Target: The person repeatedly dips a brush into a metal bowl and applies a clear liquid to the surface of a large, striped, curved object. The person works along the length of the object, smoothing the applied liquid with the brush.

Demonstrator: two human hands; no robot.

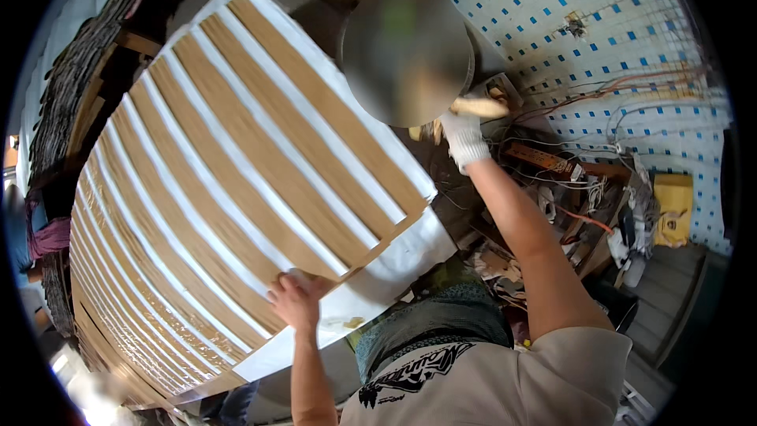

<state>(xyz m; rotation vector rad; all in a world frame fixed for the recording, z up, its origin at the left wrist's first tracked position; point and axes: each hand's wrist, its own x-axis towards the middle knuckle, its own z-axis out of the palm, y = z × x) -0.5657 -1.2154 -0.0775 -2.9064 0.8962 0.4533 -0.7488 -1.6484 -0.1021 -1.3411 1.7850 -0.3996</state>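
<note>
A large panel (229,138) of tan wood-look strips alternating with white stripes slants across the left and middle. My bare left hand (296,301) rests near its lower edge, fingers bent and slightly apart on the surface; I make out nothing held. Farther right, my right hand (464,132) wears a white knit glove and reaches to the rim of a round grey thing (371,71), possibly a basin or disc. Blurred green and tan patches lie within it. A pale tan elongated piece (482,107) sits at the gloved fingers, which are partly hidden and smeared.
White sheeting (410,248) shows along the panel's near edge. Cables, wood scraps and loose clutter (579,189) fill the right side, beside a wall sheet with blue squares (599,24). A yellow packet (673,209) hangs there. Dark stacked layers (75,71) stand at far left.
</note>
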